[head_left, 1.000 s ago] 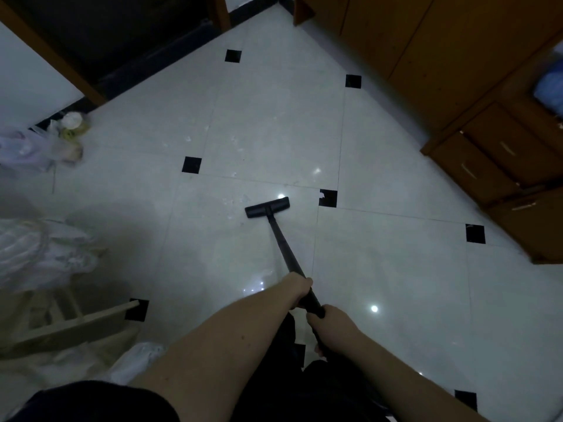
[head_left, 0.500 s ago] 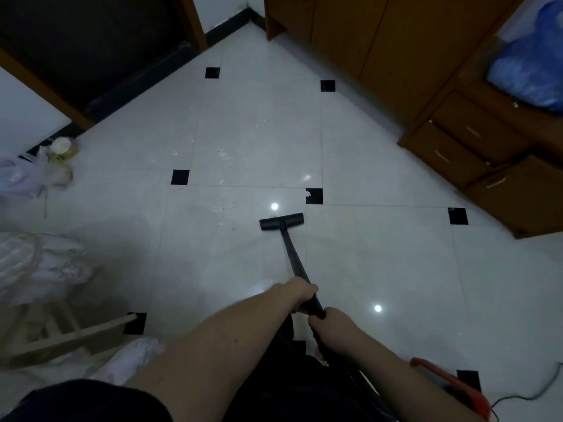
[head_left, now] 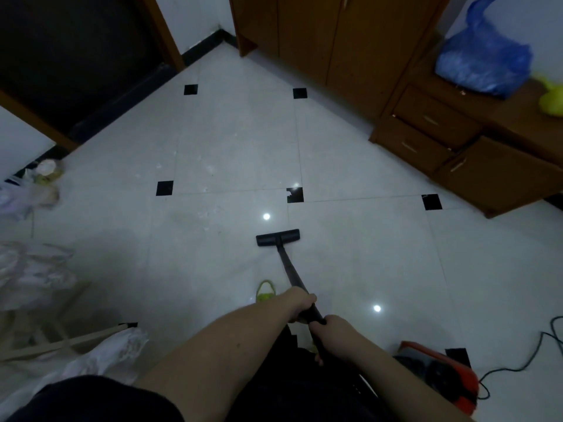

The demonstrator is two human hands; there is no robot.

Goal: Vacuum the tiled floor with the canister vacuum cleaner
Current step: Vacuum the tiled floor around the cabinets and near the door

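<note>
Both hands grasp the black tubular vacuum wand [head_left: 291, 271] at lower centre: the left hand [head_left: 300, 304] higher up, the right hand [head_left: 333, 330] just below it. The flat black floor nozzle [head_left: 277, 237] rests on the white glossy tiled floor [head_left: 350, 254] at frame centre. The orange canister vacuum body [head_left: 438, 373] sits at lower right, beside its dark power cord [head_left: 518, 365].

Both hands [head_left: 316, 315] on vacuum wand [head_left: 292, 272]
</note>
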